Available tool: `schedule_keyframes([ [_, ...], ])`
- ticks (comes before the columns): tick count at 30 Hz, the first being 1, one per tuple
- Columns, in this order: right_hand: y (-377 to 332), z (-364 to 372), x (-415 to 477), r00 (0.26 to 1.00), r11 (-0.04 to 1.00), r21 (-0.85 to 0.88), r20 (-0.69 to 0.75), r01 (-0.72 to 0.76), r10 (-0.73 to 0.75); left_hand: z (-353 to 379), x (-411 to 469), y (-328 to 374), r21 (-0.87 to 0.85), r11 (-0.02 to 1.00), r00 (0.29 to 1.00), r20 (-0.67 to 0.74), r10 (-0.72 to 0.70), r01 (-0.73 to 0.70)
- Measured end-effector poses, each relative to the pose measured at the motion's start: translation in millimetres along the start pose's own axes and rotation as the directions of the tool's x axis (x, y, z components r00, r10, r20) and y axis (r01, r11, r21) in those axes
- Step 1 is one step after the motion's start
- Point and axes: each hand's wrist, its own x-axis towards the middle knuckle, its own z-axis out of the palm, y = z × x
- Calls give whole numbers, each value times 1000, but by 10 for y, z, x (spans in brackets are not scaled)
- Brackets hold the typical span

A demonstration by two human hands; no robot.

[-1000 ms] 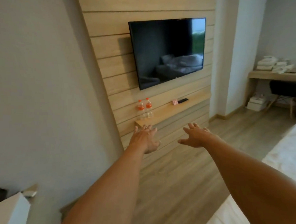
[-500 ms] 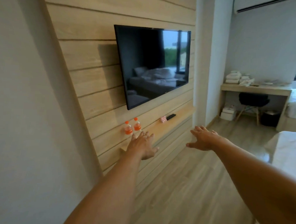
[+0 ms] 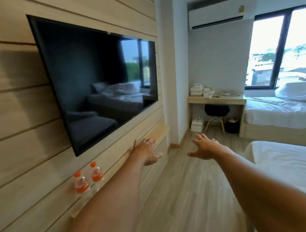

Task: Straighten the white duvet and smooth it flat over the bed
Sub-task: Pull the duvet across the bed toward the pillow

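A bed with a flat white cover [image 3: 284,162] fills the lower right, its corner just right of my right forearm. A second bed [image 3: 277,109] stands under the window at the far right, with a rumpled white duvet [image 3: 295,91] heaped on it. My left hand [image 3: 145,151] reaches forward over the wall shelf, fingers spread, holding nothing. My right hand [image 3: 205,148] stretches out above the wooden floor, palm down, fingers apart and empty. Neither hand touches any bedding.
A wall-mounted TV [image 3: 92,80] hangs on the wood panel at left, above a narrow shelf [image 3: 158,133] with two orange-capped bottles [image 3: 88,178]. A desk [image 3: 217,100] with folded towels, a black chair [image 3: 216,111] and a bin [image 3: 232,126] stand ahead. Wooden floor [image 3: 185,203] runs between wall and bed.
The view has swung right, bringing the far bed, window and air conditioner into sight. Both arms stay stretched forward with open, empty hands.
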Motion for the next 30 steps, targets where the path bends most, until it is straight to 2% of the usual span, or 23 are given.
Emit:
schedule_keyframes([
  [4,494,-173,854,994,996,11,-61,-89,90,-206,1131,72,-50,994,994,-66,93,-96],
  [12,1271,-123,2217,970,971,-8,-40,-240,239,-98,3177,215,-67,975,976,-74,205,-210],
  [16,1741,-125,2948,936,938,-10,-63,-347,346,-38,4320,296,-88,952,951,-129,280,-292],
  [20,2185,-283,3520,889,889,-16,-11,-458,458,-71,5411,424,-109,919,924,-94,370,-379],
  [23,2544,-471,3891,855,857,-11,-65,-516,514,-257,6134,711,-102,881,883,-147,446,-462],
  [26,2912,-490,4183,804,804,-22,-31,-594,593,-256,6672,1090,-100,814,817,-147,557,-573],
  [30,3504,-480,4665,755,754,-33,-46,-656,654,-184,7508,1547,-75,773,773,-158,614,-630],
])
